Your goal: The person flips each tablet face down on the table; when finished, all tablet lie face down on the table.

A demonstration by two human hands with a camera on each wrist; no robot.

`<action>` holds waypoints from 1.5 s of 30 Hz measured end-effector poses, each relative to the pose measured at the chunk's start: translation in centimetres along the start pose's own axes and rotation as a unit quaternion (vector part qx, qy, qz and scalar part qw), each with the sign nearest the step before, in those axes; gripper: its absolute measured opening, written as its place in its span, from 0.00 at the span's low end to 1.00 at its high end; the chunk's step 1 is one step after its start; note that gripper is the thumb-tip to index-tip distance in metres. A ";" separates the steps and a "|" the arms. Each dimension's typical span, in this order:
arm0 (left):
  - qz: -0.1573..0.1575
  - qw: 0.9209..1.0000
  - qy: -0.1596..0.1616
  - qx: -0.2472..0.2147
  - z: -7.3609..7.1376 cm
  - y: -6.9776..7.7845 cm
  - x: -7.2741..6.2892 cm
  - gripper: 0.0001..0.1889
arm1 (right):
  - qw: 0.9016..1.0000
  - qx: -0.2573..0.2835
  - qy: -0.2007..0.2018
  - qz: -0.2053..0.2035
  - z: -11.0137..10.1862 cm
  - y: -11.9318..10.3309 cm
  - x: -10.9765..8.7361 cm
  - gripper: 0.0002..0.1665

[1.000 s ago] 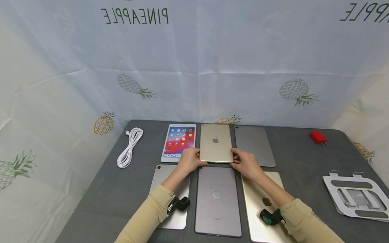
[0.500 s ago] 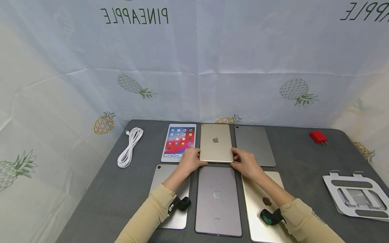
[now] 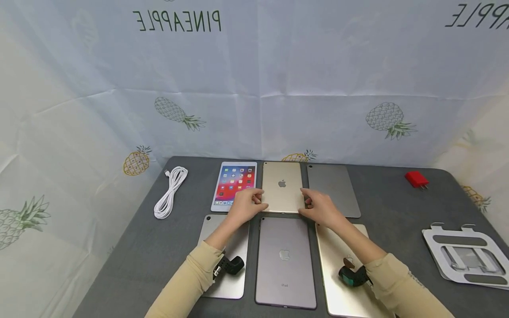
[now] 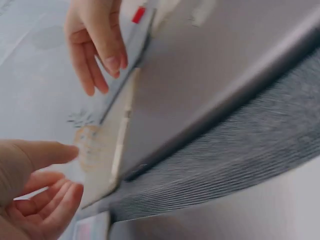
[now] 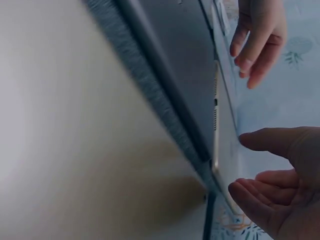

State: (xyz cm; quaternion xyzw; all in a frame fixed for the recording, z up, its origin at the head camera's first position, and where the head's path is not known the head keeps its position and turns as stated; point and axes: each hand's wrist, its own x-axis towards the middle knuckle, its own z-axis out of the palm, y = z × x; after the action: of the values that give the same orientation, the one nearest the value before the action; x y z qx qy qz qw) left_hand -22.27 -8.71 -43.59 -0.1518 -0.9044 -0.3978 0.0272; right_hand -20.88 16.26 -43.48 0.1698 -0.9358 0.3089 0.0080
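A gold iPad (image 3: 283,174) lies back up in the middle of the far row. At its near left corner, my left hand (image 3: 244,206) has thumb and fingers spread apart. My right hand (image 3: 321,207) mirrors it at the near right corner. In the left wrist view a gap shows between the left hand (image 4: 40,190) and the iPad's edge (image 4: 122,135). The right wrist view has the right fingers (image 5: 270,142) off the edge too. A white iPad with a lit screen (image 3: 234,183) is beyond the left hand, and a dark grey tablet (image 3: 334,190) is beyond the right.
Nearer lie a silver tablet (image 3: 226,282), a grey iPad (image 3: 284,278) and a larger gold tablet (image 3: 338,291), partly under the forearms. A white cable (image 3: 170,194) is at left. Rightward are a red charger (image 3: 416,179) and a folded silver stand (image 3: 467,256).
Both hands have let go of the gold iPad's near corners and lifted slightly, with the left hand shifting a little leftward. The iPad stays in place.
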 end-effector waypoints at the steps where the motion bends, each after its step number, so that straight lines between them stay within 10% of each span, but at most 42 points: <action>1: -0.009 1.000 0.007 -0.024 -0.4 0.0 0.0 0.19 | 1.000 0.005 0.002 0.000 -0.1 -0.2 0.1 0.36; 8: -0.070 0.987 0.041 -0.139 -3.2 -0.2 -0.1 0.18 | 0.998 0.063 0.003 -0.002 0.0 -2.5 1.2 0.37; 20: -0.168 0.973 0.042 -0.155 -6.8 -3.8 -2.5 0.23 | 0.984 0.176 -0.029 0.002 3.6 -5.5 3.1 0.38; 34: -0.241 0.960 0.016 -0.140 -8.1 -6.6 -4.2 0.35 | 0.909 0.391 -0.106 0.096 7.4 -8.2 3.5 0.45; 45: -0.241 0.957 0.028 -0.158 -7.9 -7.1 -4.0 0.32 | 0.874 0.456 -0.109 0.128 8.1 -9.1 3.7 0.41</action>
State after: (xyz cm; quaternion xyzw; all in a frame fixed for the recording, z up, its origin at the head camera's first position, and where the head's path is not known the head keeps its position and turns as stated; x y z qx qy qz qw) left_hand -21.12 -20.01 -43.97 0.0792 -0.8388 -0.5342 -0.0684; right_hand -20.69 3.51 -44.37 0.0655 -0.6995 0.6793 -0.2122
